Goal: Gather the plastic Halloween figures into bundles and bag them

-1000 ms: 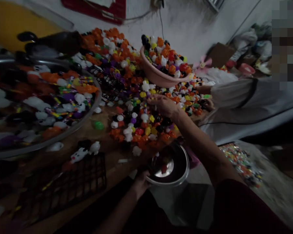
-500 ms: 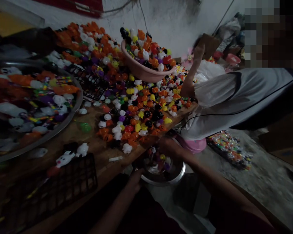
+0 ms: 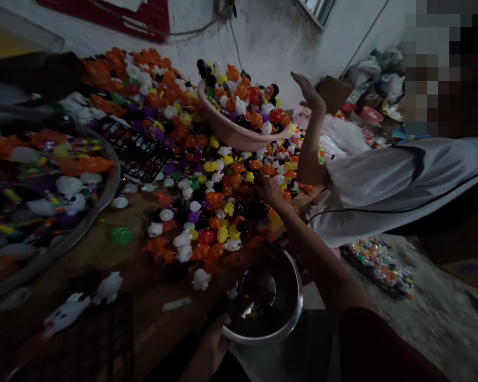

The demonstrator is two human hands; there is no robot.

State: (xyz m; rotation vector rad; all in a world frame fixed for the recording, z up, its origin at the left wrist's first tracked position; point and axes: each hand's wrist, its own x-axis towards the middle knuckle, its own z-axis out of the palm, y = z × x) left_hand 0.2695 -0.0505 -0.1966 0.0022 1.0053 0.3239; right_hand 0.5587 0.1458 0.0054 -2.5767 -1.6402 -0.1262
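Two bare hands are at work, and the step in hand looks to be gathering small figures from the heap into the steel bowl (image 3: 269,338). The right hand (image 3: 269,191) lies at twelve o'clock from that bowl, over the plastic animal and pumpkin figures (image 3: 214,197) heaped near the edge of the wooden table (image 3: 139,217). A yellow figure (image 3: 249,177) lies just beside it at ten o'clock. The right fingers are dark and blurred among the figures; whether they are spread or pinched on one cannot be told.

The left hand (image 3: 215,331) is at the bowl's eight o'clock, thumb at the rim and seemingly clamped on it, the other fingers mostly hidden. Inside the bowl, a few small shapes are too dim to name. The next move would seem to call for a firm pinch on chosen figures and a short carry toward six o'clock, with the bowl held level.

A pink basin (image 3: 239,135) piled with figures stands at eleven o'clock from the right hand; a co-worker's raised hand (image 3: 309,93) is at one.
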